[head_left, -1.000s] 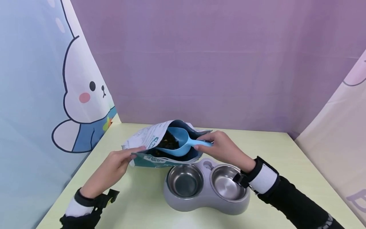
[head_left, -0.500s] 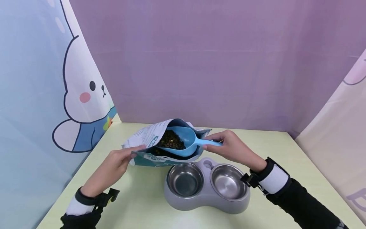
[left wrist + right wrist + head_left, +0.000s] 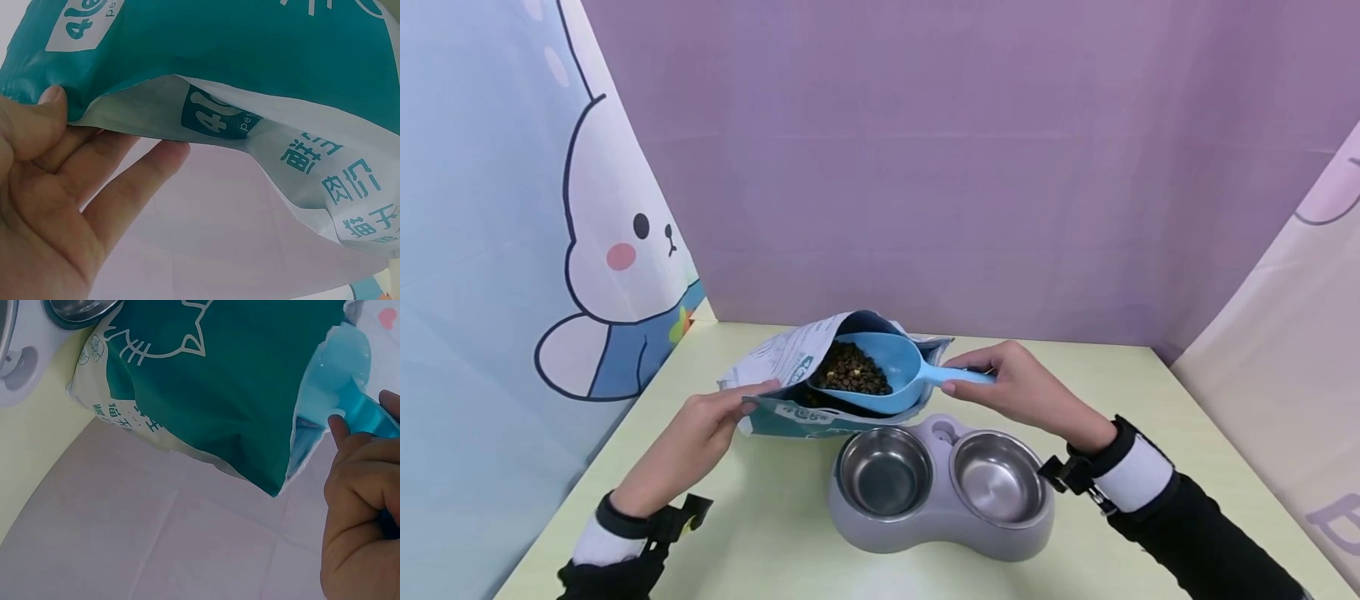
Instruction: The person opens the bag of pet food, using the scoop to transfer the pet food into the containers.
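Note:
My left hand (image 3: 700, 437) grips the left edge of an open pet food bag (image 3: 771, 367); in the left wrist view the thumb pinches the bag's teal side (image 3: 206, 44) with the fingers behind it. My right hand (image 3: 1022, 387) holds a light blue scoop (image 3: 906, 371) by its handle, fingers on one side and thumb on the other. Brown kibble (image 3: 853, 371) fills the front of the scoop, which sits in the bag's mouth. In the right wrist view the scoop (image 3: 331, 375) shows partly inside the bag, its kibble hidden.
Just in front of the bag stands a lilac double bowl holder (image 3: 951, 533) with two steel bowls, a left bowl (image 3: 887, 479) and a right bowl (image 3: 996, 479). The pale yellow table (image 3: 760, 517) is backed by a purple curtain (image 3: 925, 167).
My right hand has drawn the scoop a little to the right, partly out of the bag, and more of the kibble on it shows. The left hand stays on the bag.

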`<state>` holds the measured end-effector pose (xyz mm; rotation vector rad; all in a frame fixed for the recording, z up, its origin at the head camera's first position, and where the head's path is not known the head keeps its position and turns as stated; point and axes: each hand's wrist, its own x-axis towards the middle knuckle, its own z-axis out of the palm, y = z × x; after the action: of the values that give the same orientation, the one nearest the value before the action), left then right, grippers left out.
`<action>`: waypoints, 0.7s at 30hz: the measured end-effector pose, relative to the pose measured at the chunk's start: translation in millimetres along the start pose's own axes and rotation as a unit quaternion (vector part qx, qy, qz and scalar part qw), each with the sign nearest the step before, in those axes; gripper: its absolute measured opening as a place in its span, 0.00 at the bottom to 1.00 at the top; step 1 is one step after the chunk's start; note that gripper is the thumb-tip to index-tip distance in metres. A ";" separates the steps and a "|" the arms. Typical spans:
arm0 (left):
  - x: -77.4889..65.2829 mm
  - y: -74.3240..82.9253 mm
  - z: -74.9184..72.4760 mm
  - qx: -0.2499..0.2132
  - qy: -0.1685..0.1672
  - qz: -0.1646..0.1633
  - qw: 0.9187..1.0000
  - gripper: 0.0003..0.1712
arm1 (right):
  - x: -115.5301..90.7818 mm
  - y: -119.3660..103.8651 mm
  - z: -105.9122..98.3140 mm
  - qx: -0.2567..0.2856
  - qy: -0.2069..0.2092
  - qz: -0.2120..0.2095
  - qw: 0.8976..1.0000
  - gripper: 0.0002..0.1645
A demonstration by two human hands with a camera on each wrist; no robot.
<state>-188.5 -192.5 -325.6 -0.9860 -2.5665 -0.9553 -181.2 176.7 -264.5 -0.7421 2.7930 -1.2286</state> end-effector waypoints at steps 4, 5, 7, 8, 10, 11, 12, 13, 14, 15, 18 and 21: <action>-0.2 -1.8 -0.5 -0.002 -0.001 0.001 1.000 0.23 | -1.2 -2.6 -2.2 -0.003 -0.001 0.005 1.000 0.09; -0.2 -2.2 -0.7 -0.002 -0.001 0.001 1.000 0.23 | -1.4 -3.5 -2.7 -0.002 -0.002 0.006 1.000 0.09; -0.4 -2.8 -0.9 -0.002 -0.001 -0.001 1.000 0.23 | -1.8 -5.4 -3.8 -0.004 -0.004 0.006 1.000 0.10; -0.4 -2.7 -0.9 -0.002 -0.002 -0.002 1.000 0.23 | -2.3 -6.4 -4.6 -0.004 -0.005 0.006 1.000 0.10; -0.3 -2.4 -0.9 -0.003 -0.003 -0.004 1.000 0.23 | -3.3 -8.3 -6.4 -0.004 -0.006 0.004 1.000 0.11; -0.4 -2.3 -1.0 -0.003 -0.003 -0.006 1.000 0.23 | -3.8 -9.3 -7.4 -0.005 -0.005 0.004 1.000 0.11; -0.3 -2.1 -1.0 -0.003 -0.004 -0.006 1.000 0.23 | -4.5 -10.3 -8.4 -0.005 -0.005 0.003 1.000 0.11; -0.3 -2.0 -1.0 -0.003 -0.004 -0.007 1.000 0.23 | -5.2 -11.1 -9.5 -0.003 -0.004 0.003 1.000 0.11; -0.2 -2.0 -1.0 -0.002 -0.004 -0.007 1.000 0.23 | -5.9 -11.8 -10.7 -0.002 -0.003 0.002 1.000 0.11; -0.2 -2.0 -1.0 -0.002 -0.003 -0.006 1.000 0.23 | -6.7 -12.4 -11.8 -0.002 -0.002 0.000 1.000 0.11; -0.1 -2.0 -1.0 0.000 -0.001 -0.003 1.000 0.23 | -9.4 -13.8 -15.3 0.001 -0.001 -0.005 1.000 0.10; -0.2 -2.2 -1.0 0.001 0.000 -0.001 1.000 0.23 | -12.3 -14.5 -18.3 0.002 0.000 -0.013 1.000 0.10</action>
<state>-189.8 -194.5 -325.9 -0.9840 -2.5685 -0.9540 -167.6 186.2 -243.9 -0.7814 2.7882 -1.2388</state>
